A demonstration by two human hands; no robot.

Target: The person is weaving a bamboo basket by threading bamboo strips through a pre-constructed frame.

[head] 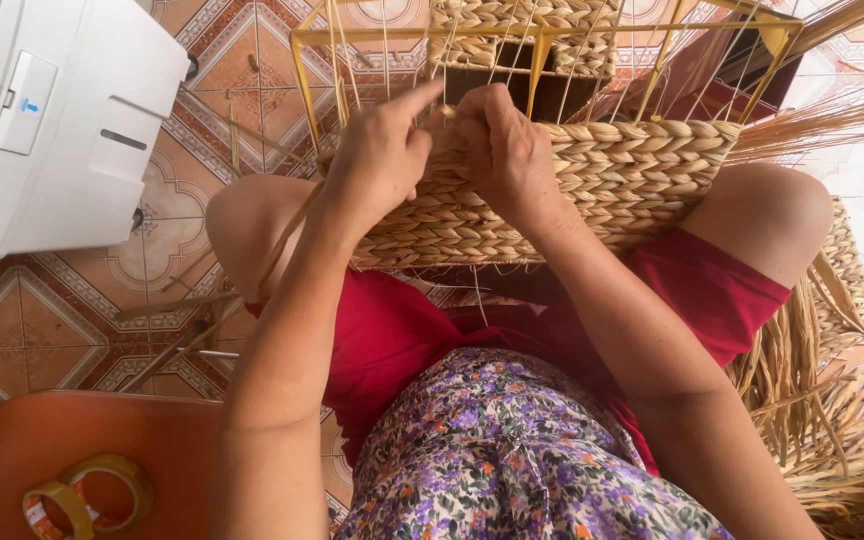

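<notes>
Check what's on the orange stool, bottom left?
Two tape rolls lie on the orange stool, overlapping at its near left corner. The left forearm covers the stool's right edge, so anything lying there can't be seen.

Patterned tile floor [42, 330], orange stool [82, 440], sunlit.

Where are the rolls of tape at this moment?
In the head view, the two rolls of tape lie at the bottom left, on the orange stool, beside the person's left arm and below the white machine.
</notes>
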